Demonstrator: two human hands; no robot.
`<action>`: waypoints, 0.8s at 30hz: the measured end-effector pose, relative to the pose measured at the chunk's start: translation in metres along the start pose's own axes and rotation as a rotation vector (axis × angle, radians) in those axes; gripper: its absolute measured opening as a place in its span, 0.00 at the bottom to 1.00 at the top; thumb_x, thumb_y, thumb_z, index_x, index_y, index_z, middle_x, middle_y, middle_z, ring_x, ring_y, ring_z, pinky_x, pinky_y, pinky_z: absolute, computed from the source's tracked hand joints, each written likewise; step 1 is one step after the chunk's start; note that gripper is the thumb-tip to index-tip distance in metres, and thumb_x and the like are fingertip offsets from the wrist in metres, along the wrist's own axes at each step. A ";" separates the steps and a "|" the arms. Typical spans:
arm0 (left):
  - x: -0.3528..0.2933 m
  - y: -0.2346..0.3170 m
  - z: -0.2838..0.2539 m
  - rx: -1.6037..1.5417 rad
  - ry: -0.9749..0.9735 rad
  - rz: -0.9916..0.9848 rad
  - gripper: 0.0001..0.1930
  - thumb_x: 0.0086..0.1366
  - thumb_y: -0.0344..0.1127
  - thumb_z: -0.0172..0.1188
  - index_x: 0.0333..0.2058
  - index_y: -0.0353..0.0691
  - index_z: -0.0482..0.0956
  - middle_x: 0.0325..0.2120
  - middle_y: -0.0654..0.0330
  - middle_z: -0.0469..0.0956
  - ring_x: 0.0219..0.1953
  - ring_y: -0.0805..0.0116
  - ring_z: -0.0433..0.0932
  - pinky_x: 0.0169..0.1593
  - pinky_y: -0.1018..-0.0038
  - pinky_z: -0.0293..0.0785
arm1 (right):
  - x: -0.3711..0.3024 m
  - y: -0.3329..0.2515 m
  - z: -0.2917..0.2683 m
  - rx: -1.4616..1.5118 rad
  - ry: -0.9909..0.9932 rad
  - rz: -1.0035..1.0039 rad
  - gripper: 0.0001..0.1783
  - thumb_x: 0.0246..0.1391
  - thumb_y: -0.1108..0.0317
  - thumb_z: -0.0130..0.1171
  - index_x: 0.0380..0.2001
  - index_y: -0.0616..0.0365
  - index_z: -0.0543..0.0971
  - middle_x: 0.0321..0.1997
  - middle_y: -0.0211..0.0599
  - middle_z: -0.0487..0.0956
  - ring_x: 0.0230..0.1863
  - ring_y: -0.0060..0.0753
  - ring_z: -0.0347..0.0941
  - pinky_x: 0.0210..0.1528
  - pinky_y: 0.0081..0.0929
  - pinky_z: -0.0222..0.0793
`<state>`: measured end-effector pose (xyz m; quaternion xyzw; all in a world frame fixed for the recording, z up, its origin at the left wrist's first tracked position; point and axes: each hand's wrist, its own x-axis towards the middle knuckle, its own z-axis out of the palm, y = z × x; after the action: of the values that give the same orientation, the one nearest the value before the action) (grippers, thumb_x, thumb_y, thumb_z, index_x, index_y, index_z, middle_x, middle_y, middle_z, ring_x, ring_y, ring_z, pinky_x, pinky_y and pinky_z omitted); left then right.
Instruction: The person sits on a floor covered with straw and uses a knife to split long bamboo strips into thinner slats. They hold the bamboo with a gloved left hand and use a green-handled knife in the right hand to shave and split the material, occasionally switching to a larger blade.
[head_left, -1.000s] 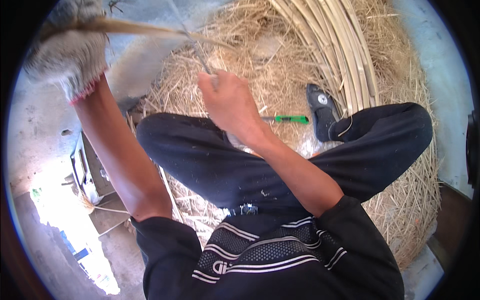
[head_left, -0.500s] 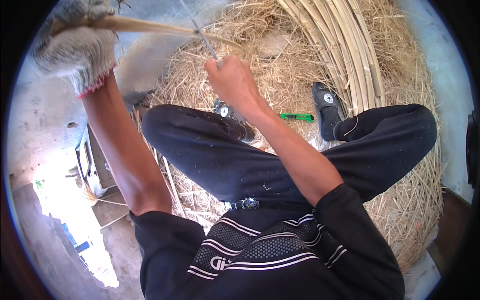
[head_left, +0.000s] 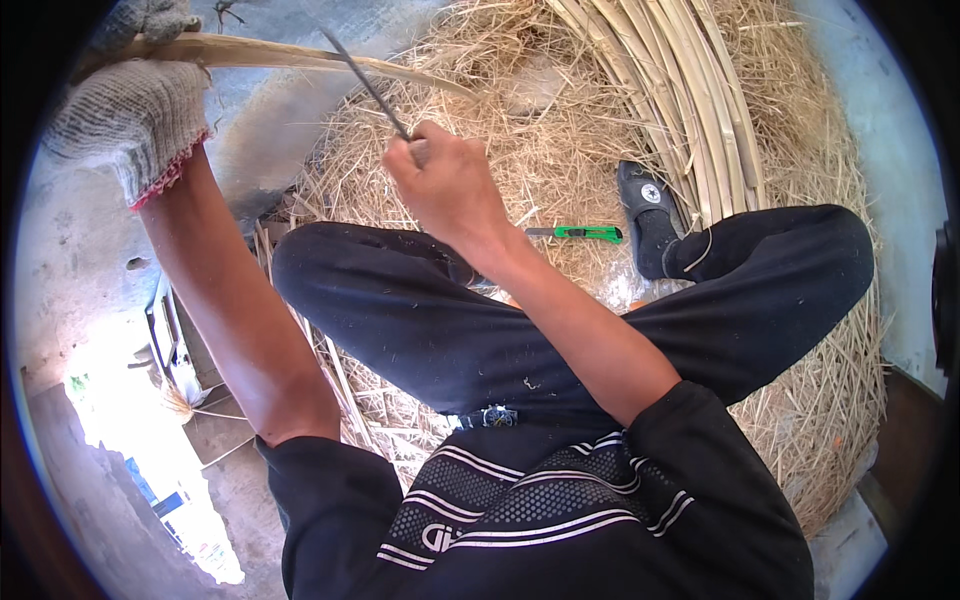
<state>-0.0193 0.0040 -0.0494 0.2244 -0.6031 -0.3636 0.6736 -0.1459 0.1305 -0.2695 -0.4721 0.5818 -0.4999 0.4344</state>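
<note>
My left hand point(head_left: 130, 105), in a knitted off-white glove with a red-edged cuff, is closed round a long pale strip of split wood or bamboo point(head_left: 265, 52) at the upper left. The strip reaches rightward and tapers to a thin end over the shavings. In my bare right hand point(head_left: 452, 190), fingers wrapped round its handle, is a knife point(head_left: 365, 82) with a long narrow blade. Its blade slants up and to the left across the strip; whether it touches the strip I cannot tell. Most of the knife's handle is hidden in my fist.
Between my bent legs lies a green utility knife point(head_left: 590, 233) with its blade out. Several long pale strips point(head_left: 700, 110) lie side by side at the upper right, near my dark shoe point(head_left: 643, 195). A thick layer of straw-like shavings point(head_left: 800, 400) covers the floor around me.
My right hand and the knife have shifted left and slightly down. My gloved left hand has moved a little left with the strip. The utility knife's blade now shows beside my wrist.
</note>
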 end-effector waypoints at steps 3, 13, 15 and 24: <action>0.003 -0.007 0.014 -0.010 -0.014 -0.016 0.14 0.48 0.44 0.49 0.10 0.45 0.63 0.11 0.62 0.59 0.14 0.67 0.59 0.19 0.73 0.58 | 0.024 0.100 0.007 -0.342 0.122 -0.033 0.23 0.56 0.59 0.49 0.22 0.71 0.79 0.17 0.51 0.77 0.19 0.42 0.76 0.22 0.38 0.73; 0.005 -0.009 0.019 0.060 0.391 -0.010 0.21 0.63 0.52 0.47 0.17 0.45 0.72 0.17 0.62 0.71 0.18 0.68 0.68 0.23 0.73 0.67 | 0.032 0.049 0.003 -0.239 0.041 0.098 0.22 0.56 0.55 0.51 0.26 0.67 0.81 0.19 0.52 0.79 0.23 0.48 0.78 0.32 0.46 0.75; -0.001 -0.007 0.022 0.135 0.337 0.033 0.21 0.64 0.51 0.47 0.17 0.44 0.72 0.17 0.62 0.70 0.17 0.68 0.66 0.23 0.73 0.67 | 0.048 0.095 -0.002 -0.352 -0.109 0.311 0.22 0.56 0.55 0.51 0.30 0.67 0.81 0.24 0.55 0.81 0.27 0.50 0.80 0.36 0.46 0.76; 0.045 0.003 0.012 -0.097 -0.427 -0.046 0.16 0.62 0.42 0.50 0.20 0.39 0.74 0.15 0.59 0.67 0.16 0.66 0.63 0.25 0.68 0.68 | 0.058 0.083 -0.034 -0.036 -0.098 0.603 0.26 0.54 0.53 0.56 0.30 0.74 0.78 0.24 0.52 0.81 0.19 0.44 0.77 0.28 0.40 0.75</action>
<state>-0.0296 -0.0267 -0.0162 0.1232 -0.7086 -0.4468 0.5321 -0.1992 0.0838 -0.3499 -0.3093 0.6827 -0.3150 0.5822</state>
